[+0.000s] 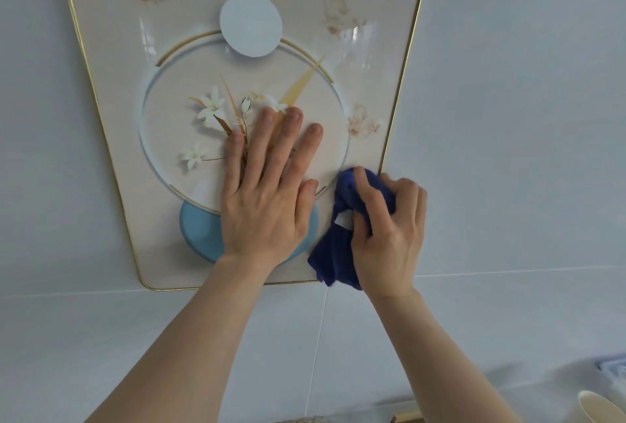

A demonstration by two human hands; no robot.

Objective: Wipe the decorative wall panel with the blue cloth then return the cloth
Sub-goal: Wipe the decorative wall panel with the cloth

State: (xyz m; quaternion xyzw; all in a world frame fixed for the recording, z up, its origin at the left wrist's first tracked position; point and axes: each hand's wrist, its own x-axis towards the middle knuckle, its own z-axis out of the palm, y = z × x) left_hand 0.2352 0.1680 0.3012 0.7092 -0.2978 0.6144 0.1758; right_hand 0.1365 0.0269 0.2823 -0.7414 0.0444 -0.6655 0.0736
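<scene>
The decorative wall panel (111, 49) hangs on a pale tiled wall; it is cream with a gold rim, a ring, white flowers and a light blue half-disc. My left hand (267, 192) lies flat on the panel's middle, fingers spread over the flower stems. My right hand (389, 229) grips the bunched dark blue cloth (333, 253) and presses it against the panel's lower right part, close to the gold edge. A white tag shows in the cloth's folds.
A cream cup rim (601, 405) sits at the bottom right corner, with a pale blue-white object (614, 366) just above it. A tile joint (318, 338) runs down the wall below the panel. A speckled ledge (305, 419) peeks in at the bottom edge.
</scene>
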